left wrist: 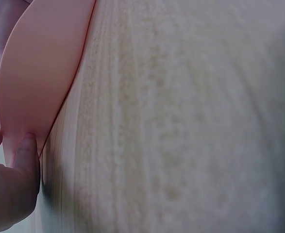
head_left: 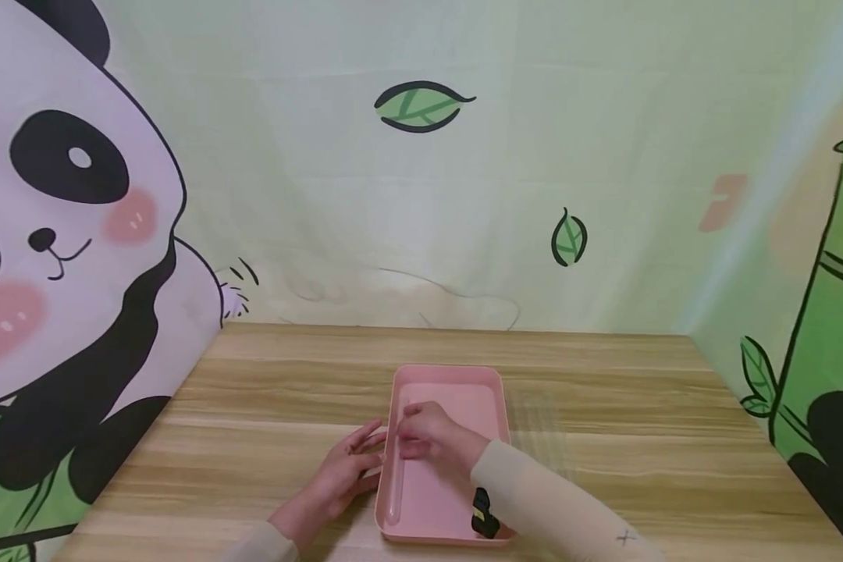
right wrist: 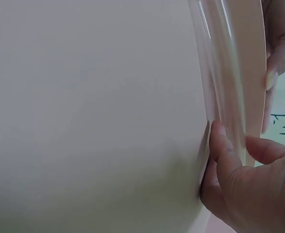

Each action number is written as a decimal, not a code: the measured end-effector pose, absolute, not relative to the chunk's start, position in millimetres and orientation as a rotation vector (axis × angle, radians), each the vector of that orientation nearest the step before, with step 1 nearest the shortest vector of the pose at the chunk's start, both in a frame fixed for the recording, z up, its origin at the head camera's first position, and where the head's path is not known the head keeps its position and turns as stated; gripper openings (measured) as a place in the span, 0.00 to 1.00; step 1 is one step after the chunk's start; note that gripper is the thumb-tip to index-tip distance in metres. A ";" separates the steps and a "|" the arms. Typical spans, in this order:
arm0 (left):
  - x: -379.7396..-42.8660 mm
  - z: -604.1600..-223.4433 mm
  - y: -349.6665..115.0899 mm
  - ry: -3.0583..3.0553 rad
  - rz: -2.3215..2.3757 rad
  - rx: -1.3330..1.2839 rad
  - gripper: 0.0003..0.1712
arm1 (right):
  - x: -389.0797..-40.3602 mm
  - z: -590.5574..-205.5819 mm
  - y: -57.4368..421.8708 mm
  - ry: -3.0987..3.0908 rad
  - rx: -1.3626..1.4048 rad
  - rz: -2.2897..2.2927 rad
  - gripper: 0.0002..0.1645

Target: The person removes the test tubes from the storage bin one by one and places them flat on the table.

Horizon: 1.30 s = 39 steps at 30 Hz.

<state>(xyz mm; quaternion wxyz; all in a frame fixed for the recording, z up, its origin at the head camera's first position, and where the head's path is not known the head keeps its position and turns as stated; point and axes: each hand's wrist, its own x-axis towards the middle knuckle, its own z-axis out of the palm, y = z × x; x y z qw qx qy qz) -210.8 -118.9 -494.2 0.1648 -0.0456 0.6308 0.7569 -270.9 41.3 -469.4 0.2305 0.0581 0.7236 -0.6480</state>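
A shallow pink tray [head_left: 435, 499] lies lengthwise on the wooden table. Inside it, along the left wall, runs a clear tube [head_left: 395, 496]. My right hand [head_left: 439, 433] reaches into the tray and pinches this tube between thumb and fingers near its far part; the right wrist view shows the clear tube [right wrist: 232, 63] close against the wall. From outside, my left hand [head_left: 340, 472] touches the tray's left side with its fingers fairly straight. In the left wrist view, fingertips rest against the pink outer wall [left wrist: 42, 53].
Several clear, see-through tubes [head_left: 542, 429] lie on the table just right of the tray, partly behind the right forearm. A black device [head_left: 485, 513] sits at the right wrist. A printed panda cloth [head_left: 309, 156] hangs behind the table [head_left: 288, 390].
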 end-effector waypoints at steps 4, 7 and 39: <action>-210.3 -494.2 -118.9 1.799 2.154 -0.129 0.42 | -271.7 -471.8 40.3 1.983 0.165 -1.798 0.39; -210.0 -494.6 -119.3 1.802 2.154 -0.130 0.42 | -272.5 -472.2 41.3 1.969 0.159 -1.819 0.38; -209.8 -496.3 -118.8 1.805 2.157 -0.131 0.42 | -281.8 -447.5 66.9 1.992 0.054 -1.824 0.28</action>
